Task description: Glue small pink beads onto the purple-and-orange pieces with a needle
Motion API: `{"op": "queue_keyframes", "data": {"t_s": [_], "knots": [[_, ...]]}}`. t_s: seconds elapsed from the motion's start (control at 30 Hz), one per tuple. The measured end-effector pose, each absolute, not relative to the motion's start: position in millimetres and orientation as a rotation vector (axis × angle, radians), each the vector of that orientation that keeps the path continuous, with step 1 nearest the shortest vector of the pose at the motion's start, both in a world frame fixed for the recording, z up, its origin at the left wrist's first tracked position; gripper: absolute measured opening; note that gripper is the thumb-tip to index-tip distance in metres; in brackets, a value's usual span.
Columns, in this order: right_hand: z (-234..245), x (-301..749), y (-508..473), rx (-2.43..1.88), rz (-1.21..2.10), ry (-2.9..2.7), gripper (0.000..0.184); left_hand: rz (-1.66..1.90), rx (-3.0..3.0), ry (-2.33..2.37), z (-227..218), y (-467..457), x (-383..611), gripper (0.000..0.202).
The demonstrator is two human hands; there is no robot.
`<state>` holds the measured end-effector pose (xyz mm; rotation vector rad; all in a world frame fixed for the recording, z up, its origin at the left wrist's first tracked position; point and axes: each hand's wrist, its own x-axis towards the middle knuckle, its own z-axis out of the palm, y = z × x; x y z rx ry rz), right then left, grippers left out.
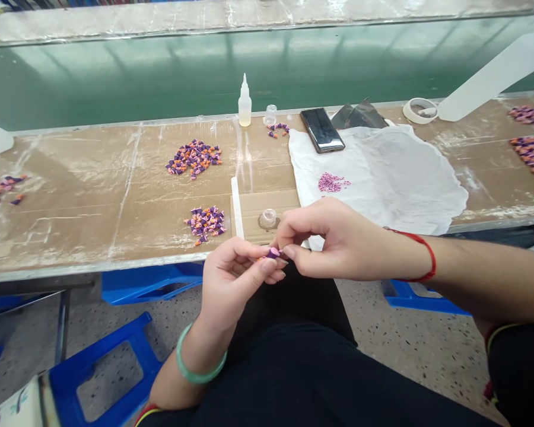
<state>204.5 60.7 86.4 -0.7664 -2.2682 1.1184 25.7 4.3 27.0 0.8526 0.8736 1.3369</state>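
Observation:
Between the thumb and fingers of my left hand is a small purple, pink and orange piece, held just off the table's front edge. My right hand is pinched at the piece's right end; whatever lies in its fingertips is too small to name. Just beyond the hands, a small clear cup stands on a cardboard square, with a white strip at its left side. A pile of similar pieces lies left of the strip. Tiny pink bits are spread on a white cloth-like sheet.
A second pile lies farther back. Behind stand a dropper bottle and a clear cap. A phone rests on the sheet, with a tape roll to its right. Blue stools are below the table.

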Motion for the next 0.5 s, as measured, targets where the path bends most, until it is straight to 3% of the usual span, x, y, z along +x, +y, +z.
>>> {"op": "queue_keyframes", "data": {"t_s": [0.5], "knots": [[85.7, 204.2, 55.3, -0.745, 0.795, -2.375, 0.015, 1.333, 0.779, 0.845, 35.6, 6.2, 31.6, 0.029]]}}
